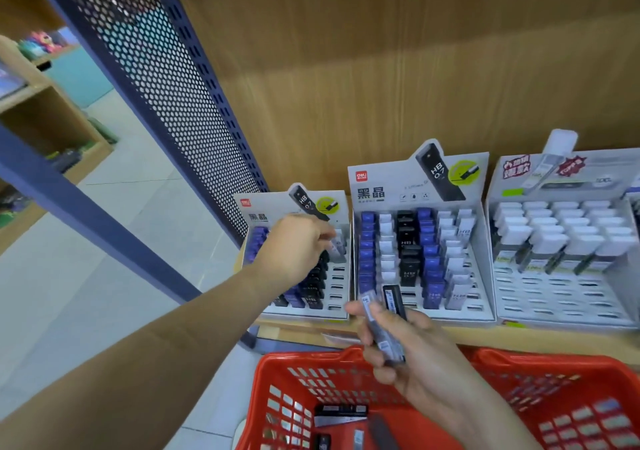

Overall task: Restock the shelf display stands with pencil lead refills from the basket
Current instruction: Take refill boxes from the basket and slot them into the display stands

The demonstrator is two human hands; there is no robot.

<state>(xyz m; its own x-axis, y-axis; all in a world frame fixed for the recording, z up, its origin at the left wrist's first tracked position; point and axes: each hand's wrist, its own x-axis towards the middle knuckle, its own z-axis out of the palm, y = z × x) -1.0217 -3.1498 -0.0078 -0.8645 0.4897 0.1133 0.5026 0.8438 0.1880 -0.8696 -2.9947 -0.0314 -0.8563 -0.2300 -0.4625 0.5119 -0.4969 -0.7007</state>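
left hand [294,245] curled at leftmost stand [263,204], hold unclear in blur | right hand [420,357] grips two refill cases [393,305] | stands [381,191]: three | red basket [304,357]: one

Bright, even light with soft shadows; wide-angle edges bend, and motion blur softens everything.

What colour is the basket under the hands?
Red. The basket has slotted plastic walls; the head view shows it, below the shelf.
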